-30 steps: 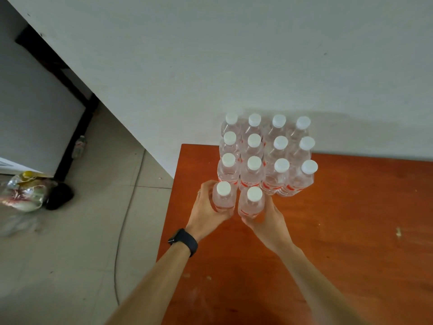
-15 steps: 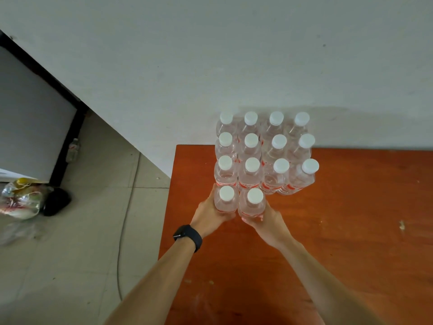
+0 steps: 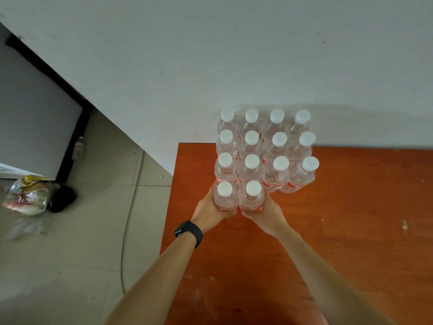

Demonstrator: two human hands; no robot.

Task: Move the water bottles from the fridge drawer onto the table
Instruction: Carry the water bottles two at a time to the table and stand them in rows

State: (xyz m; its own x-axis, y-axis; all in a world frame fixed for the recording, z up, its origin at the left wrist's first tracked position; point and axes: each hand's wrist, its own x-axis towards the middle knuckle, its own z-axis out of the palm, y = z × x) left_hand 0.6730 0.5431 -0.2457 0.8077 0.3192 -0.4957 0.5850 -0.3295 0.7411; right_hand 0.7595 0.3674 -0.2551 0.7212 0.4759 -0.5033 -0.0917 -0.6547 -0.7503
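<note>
Several clear water bottles with white caps stand upright in tight rows at the back left of the orange-brown table, against the white wall. Two more bottles stand side by side in front of them. My left hand grips the left one from the left side. My right hand grips the right one from the right side. Both front bottles touch the row behind them. A black watch sits on my left wrist.
The table's left edge runs just beside my left hand, with tiled floor below. A crumpled plastic bag and a dark object lie on the floor by a white cabinet. A lone bottle stands by its black frame.
Both hands have pushed the two front bottles back until they sit snug against the rows behind. The camera has shifted slightly.
</note>
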